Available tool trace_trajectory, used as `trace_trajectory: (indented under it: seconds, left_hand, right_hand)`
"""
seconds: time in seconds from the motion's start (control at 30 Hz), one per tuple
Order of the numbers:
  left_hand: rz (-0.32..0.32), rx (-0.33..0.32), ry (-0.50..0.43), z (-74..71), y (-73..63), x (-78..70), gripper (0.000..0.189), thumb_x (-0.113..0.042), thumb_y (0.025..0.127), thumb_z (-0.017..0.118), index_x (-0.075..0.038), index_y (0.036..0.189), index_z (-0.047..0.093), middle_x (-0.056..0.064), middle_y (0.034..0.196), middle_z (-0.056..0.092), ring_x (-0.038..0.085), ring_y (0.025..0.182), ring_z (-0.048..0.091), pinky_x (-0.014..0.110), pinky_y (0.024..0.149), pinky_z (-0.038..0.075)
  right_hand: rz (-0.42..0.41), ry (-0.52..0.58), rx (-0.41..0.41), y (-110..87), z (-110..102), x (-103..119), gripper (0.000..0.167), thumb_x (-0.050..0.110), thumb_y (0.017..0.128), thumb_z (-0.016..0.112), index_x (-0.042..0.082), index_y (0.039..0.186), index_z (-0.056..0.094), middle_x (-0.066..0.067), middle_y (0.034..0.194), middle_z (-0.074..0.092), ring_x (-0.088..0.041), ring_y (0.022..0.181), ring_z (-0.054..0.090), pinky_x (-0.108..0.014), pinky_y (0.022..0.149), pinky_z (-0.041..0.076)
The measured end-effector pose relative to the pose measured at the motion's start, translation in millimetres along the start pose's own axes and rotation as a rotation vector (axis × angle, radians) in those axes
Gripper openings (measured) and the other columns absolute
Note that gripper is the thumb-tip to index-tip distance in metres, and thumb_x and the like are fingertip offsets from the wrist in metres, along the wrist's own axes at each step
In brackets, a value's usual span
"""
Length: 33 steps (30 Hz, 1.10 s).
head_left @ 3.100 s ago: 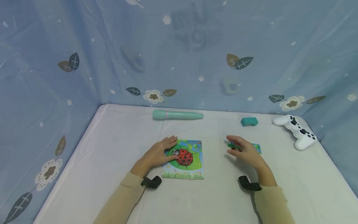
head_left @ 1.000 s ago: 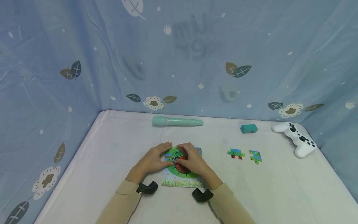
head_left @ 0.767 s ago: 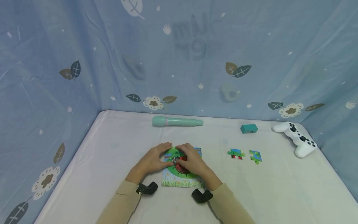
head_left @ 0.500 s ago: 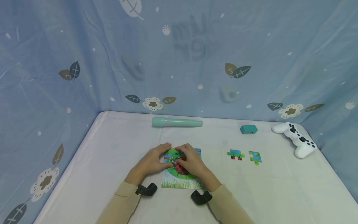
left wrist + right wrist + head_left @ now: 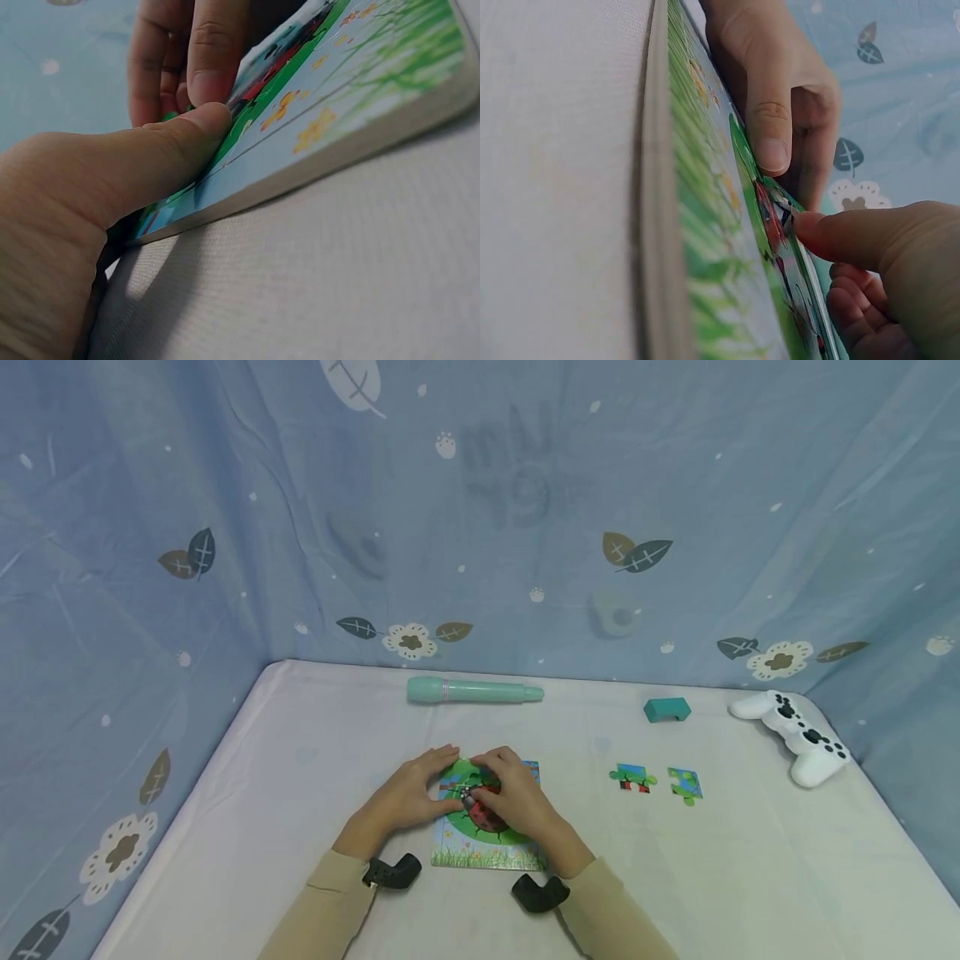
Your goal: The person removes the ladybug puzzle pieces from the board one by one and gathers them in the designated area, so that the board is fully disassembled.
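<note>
Board (image 5: 489, 858) lies flat at 6 o'clock in the head view. Left hand (image 5: 408, 792): thumb and fingers spread, resting at the board's 10 o'clock; no grip evident. Right hand (image 5: 525, 799): thumb and fingers partly bent over the board's 12 o'clock; whether anything is pinched cannot be told. Loose pieces (image 5: 632, 772) lie toward 3 o'clock. Expect light, stiff, smooth stock with bendable tabs; steady the board's rim, take pieces by opposite edges

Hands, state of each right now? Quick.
Left hand: open, at the puzzle's left edge.
Right hand: closed, apparently pinching a piece; grip partly hidden.
</note>
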<state>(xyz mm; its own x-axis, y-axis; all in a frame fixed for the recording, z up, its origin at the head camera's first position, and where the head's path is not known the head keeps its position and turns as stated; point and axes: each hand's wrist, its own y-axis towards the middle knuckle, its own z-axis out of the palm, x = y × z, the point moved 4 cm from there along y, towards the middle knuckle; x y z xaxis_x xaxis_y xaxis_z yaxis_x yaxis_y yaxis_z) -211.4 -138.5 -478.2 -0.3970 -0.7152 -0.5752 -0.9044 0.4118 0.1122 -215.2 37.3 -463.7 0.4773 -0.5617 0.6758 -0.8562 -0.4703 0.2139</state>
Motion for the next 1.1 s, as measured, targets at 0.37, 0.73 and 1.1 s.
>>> trace_trajectory:
  seconds: [0.37, 0.73, 1.1]
  left_hand:
    - [-0.008, -0.01, 0.007, 0.3, -0.6, -0.2, 0.078, -0.051, 0.078, 0.072, -0.011, 0.14, 0.048, 0.006, 0.147, 0.043, 0.03, 0.137, 0.039, 0.048, 0.11, 0.035]
    - [-0.005, 0.01, 0.004, -0.6, 0.8, -0.1, 0.079, -0.05, 0.077, 0.073, -0.01, 0.14, 0.047, 0.007, 0.147, 0.043, 0.03, 0.137, 0.038, 0.048, 0.112, 0.034]
    - [0.03, -0.01, 0.014, -0.3, 1.2, -0.4, 0.079, -0.049, 0.077, 0.074, -0.008, 0.139, 0.048, 0.008, 0.146, 0.044, 0.031, 0.136, 0.039, 0.049, 0.111, 0.035]
  right_hand:
    - [0.038, 0.051, -0.093, -0.7, -23, 0, 0.043, 0.013, 0.083, 0.073, 0.004, 0.123, 0.06, -0.01, 0.114, 0.055, -0.023, 0.102, 0.059, -0.038, 0.087, 0.055]
    - [0.119, 0.06, -0.071, -6.9, -63, -19, 0.042, 0.012, 0.084, 0.072, 0.005, 0.124, 0.06, -0.011, 0.117, 0.055, -0.029, 0.107, 0.059, -0.043, 0.092, 0.053]
    - [0.127, 0.006, -0.041, -28.9, -101, -54, 0.041, 0.007, 0.084, 0.07, 0.002, 0.124, 0.059, -0.014, 0.116, 0.056, -0.031, 0.105, 0.058, -0.045, 0.093, 0.052]
